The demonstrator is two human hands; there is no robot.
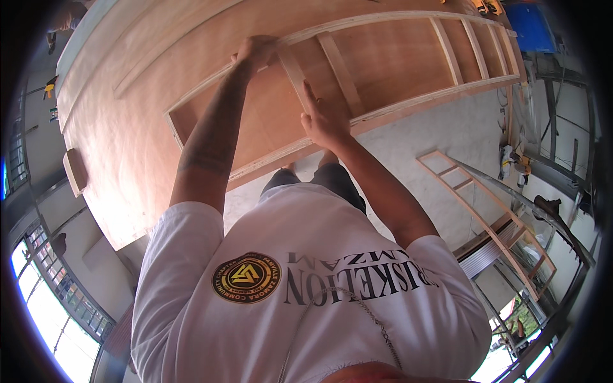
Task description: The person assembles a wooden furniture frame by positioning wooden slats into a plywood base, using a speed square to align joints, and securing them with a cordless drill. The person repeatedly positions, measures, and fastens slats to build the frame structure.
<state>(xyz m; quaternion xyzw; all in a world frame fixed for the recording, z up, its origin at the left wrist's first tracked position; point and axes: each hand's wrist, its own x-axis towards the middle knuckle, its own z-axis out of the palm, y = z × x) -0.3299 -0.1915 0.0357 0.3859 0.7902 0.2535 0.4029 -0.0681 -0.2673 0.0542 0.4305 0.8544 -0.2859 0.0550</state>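
A long, shallow wooden frame (408,110) with a thin brown panel backing lies before me, split into bays by several crosswise slats. Both of my hands are at one loose-looking wooden slat (293,71) that spans the frame. At its far end, by the far rail, my left hand (257,52) is closed round it, the fingertips partly hidden. My right hand (329,121) holds the near end, index finger stretched along the slat and thumb at its tip. Another slat (340,73) crosses the frame just to the right.
The frame lies on a large sheet of plywood (108,159). A wooden block (75,172) sits at the sheet's left edge. On the right, a ladder-like wooden frame (488,220) leans near metal bars. A blue panel (531,29) stands at the far right.
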